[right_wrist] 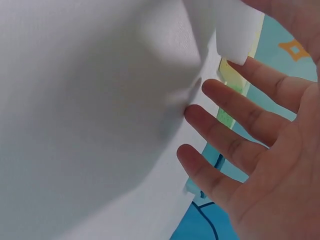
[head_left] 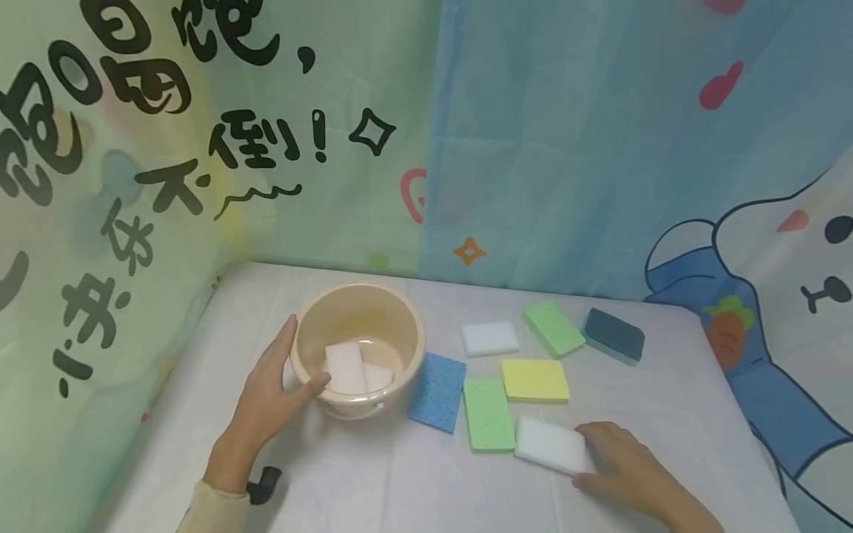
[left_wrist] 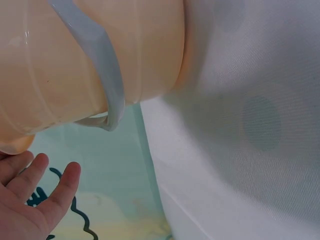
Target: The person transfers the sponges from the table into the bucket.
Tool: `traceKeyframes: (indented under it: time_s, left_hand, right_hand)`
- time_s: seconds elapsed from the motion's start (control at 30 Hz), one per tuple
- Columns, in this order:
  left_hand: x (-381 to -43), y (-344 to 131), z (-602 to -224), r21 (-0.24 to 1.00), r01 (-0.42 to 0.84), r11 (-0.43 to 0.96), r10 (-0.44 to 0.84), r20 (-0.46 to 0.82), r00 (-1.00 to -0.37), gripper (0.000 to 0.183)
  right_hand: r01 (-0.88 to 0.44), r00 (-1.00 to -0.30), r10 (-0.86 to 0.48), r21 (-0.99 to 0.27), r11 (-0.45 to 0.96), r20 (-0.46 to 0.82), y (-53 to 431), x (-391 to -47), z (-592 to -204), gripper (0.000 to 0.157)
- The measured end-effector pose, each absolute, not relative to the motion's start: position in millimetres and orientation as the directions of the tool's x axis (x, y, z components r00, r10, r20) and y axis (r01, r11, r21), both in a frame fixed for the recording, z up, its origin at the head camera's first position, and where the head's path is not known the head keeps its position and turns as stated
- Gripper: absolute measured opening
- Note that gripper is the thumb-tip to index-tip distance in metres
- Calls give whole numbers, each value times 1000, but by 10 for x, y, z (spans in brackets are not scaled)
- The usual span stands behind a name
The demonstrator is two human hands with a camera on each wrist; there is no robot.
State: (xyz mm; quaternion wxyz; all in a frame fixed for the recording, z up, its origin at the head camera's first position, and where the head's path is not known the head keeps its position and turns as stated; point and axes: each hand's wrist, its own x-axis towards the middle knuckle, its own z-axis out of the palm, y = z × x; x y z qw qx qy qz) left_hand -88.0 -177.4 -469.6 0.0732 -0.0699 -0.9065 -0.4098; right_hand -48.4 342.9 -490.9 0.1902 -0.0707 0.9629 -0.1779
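A cream bucket with a grey handle stands left of centre in the head view. Two white sponges lie inside it. My left hand is at the bucket's left side, thumb by the front rim and fingers extended along the outside. In the left wrist view several of its fingers are spread, apart from the wall. My right hand pinches the right end of a white sponge between thumb and index finger. The other fingers stretch out loosely in the right wrist view.
Right of the bucket lie a blue sponge, a green sponge, a yellow sponge, a white sponge, another green sponge and a dark teal sponge. A printed curtain hangs behind the white-covered table.
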Motion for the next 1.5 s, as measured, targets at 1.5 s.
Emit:
traceKeyframes:
  time_s: [1.5]
  left_hand:
    - [-899,-1778,-4684,731,192,655,70,195,-978,98]
  right_hand:
    - [-409,-881,-474,-519,750,9,2827,-1176,-4266,64]
